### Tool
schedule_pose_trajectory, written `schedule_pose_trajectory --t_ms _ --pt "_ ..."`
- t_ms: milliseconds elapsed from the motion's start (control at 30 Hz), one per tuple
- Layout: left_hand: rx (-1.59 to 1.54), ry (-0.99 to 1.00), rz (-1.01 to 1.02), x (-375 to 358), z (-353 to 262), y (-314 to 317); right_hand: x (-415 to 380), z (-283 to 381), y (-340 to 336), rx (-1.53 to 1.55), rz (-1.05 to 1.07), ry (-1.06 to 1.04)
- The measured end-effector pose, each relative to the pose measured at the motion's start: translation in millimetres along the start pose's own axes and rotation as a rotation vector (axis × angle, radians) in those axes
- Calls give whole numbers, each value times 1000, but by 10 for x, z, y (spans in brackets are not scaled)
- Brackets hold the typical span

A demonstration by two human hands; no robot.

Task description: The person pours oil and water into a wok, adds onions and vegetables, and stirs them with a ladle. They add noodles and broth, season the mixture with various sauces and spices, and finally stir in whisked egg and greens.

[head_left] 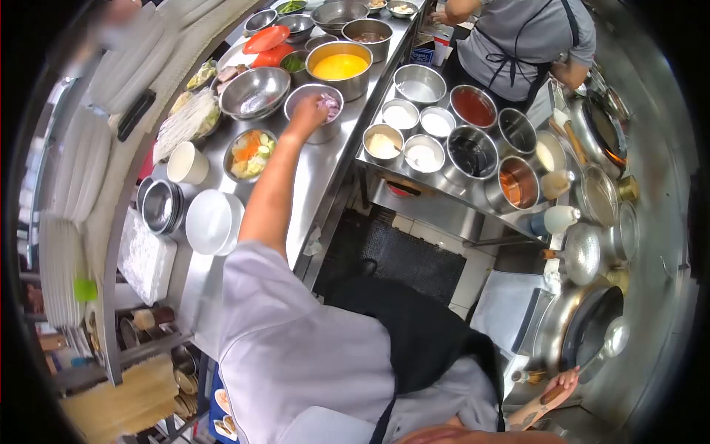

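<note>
My left hand (309, 115) reaches into a steel pot (293, 101) of pale purple pieces that look like cut red onion (330, 106). Its fingers are curled at the pieces and partly hidden. Beside it stand a pot of yellow liquid (340, 66), a steel bowl (255, 90) and a bowl of cut vegetables (251, 154) in orange, pale green and white. At the lower right, my right hand (563, 383) is closed around the handle of a ladle (615, 337). The ladle's bowl is above the edge of a dark wok (592, 325).
Stacked white bowls (211, 222) and steel bowls (163, 207) stand on the left counter. Across the aisle, a steel table holds pots of red sauce (473, 106), dark liquid (471, 152) and white powders. A skimmer (582, 254) lies near the stove. A co-worker (518, 44) stands beyond.
</note>
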State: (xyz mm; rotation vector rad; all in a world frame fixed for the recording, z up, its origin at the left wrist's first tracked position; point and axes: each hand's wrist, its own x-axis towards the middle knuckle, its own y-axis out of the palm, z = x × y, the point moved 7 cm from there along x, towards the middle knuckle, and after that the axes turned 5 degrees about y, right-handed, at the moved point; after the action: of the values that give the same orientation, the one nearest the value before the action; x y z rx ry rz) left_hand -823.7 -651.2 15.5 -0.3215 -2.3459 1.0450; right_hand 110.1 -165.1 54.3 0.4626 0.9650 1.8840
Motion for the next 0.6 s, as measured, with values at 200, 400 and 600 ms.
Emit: schedule_pose_trajectory --t_ms 200,400,600 --pt "258 -88 331 265 518 508 -27 -212 322 -69 -73 -50" --pt "268 -146 680 349 587 349 -737 -1097 1941 -418 -479 -46" --pt "379 -153 629 267 715 658 -850 -1594 1721 -81 -39 176"
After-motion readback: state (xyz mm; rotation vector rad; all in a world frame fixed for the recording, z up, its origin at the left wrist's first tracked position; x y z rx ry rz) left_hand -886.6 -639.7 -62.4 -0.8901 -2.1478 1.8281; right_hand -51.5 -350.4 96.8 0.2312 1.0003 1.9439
